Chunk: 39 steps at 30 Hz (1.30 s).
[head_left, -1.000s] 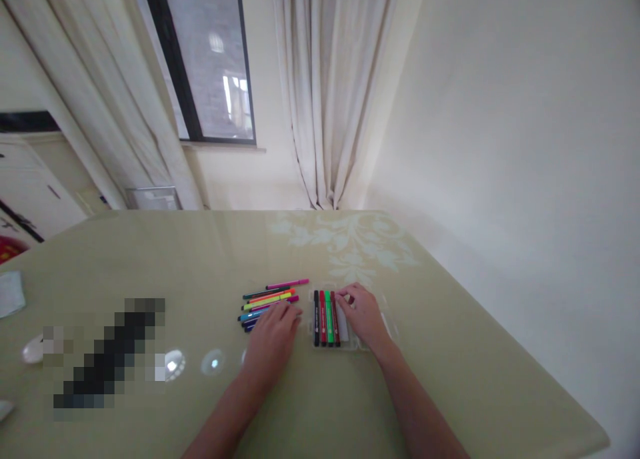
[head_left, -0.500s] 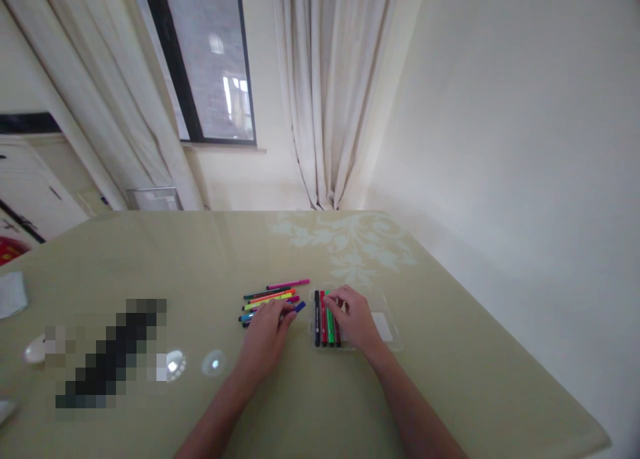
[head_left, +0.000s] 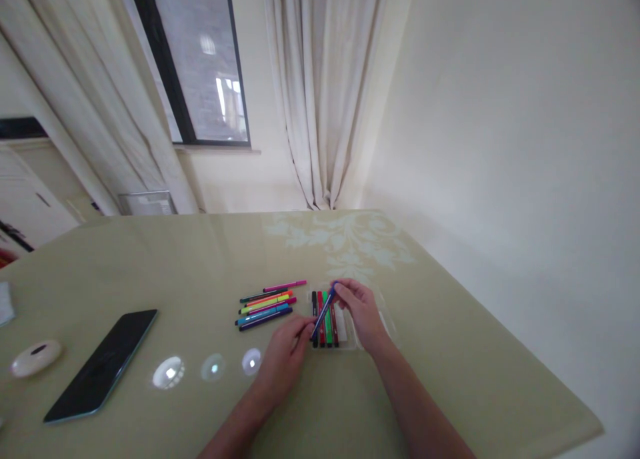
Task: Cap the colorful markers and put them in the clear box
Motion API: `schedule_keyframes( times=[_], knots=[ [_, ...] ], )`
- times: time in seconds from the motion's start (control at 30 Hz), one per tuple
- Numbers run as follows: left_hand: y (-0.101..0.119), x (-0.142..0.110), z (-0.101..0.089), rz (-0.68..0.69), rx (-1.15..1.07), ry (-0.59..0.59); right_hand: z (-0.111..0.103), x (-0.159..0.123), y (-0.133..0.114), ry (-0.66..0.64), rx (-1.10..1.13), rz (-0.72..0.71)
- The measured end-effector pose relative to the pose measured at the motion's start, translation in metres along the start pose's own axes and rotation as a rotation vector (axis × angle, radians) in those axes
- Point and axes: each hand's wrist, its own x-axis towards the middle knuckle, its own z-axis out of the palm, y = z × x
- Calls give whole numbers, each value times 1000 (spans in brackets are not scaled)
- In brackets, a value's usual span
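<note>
A clear plastic marker case (head_left: 387, 322) lies open on the table and holds black, red, green and dark red markers (head_left: 324, 319) side by side. A blue marker (head_left: 324, 311) slants over them. My left hand (head_left: 285, 352) pinches its near end and my right hand (head_left: 360, 309) pinches its far end, resting on the case. Left of the case lie several loose markers (head_left: 267, 302) in pink, orange, yellow, blue and purple.
A dark phone (head_left: 103, 364) lies flat at the left of the olive table (head_left: 450, 379), with a white round object (head_left: 36, 357) beside it. The table's right edge runs close to the wall. Curtains and a window stand behind.
My left hand picked a blue marker from the loose pile and carried it right over the case. My right hand's fingers came up to take its far end.
</note>
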Motion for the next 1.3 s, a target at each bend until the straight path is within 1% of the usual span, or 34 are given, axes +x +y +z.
schedule_keyframes(
  times=[0.07,0.13,0.2,0.23,0.3,0.37,0.47,0.57,0.7,0.83,0.93,1.03,1.13,1.2,1.3],
  knots=[
    [-1,-6,10,121,140,-41,-19,10,2,124,-35,-9],
    [-3,-11,20,232,309,-98,-35,18,4,211,-84,7],
    [-4,-14,27,306,476,-149,-44,21,7,189,-157,38],
    [-4,-14,29,325,543,-168,-45,22,9,156,-192,51],
    [-5,-14,30,331,638,-177,-41,21,13,75,-248,55],
    [-6,-12,29,334,694,-163,-34,19,17,11,-280,28],
    [-9,-12,26,377,752,-156,-27,18,22,-35,-304,-12],
    [-12,-13,26,415,799,-173,-28,19,24,-30,-308,-11],
    [-12,-13,28,410,814,-175,-31,19,24,-24,-310,-7],
    [-10,-13,27,422,830,-177,-26,15,24,-89,-347,-4],
    [-9,-12,25,437,853,-184,-23,13,21,-99,-455,-36],
    [-8,-12,25,435,866,-196,-23,11,18,-67,-663,-112],
    [-7,-12,26,410,859,-206,-24,10,15,-94,-847,-181],
    [-6,-12,28,390,842,-208,-23,9,15,-125,-908,-197],
    [-4,-12,29,384,818,-206,-23,8,15,-133,-936,-186]
  ],
)
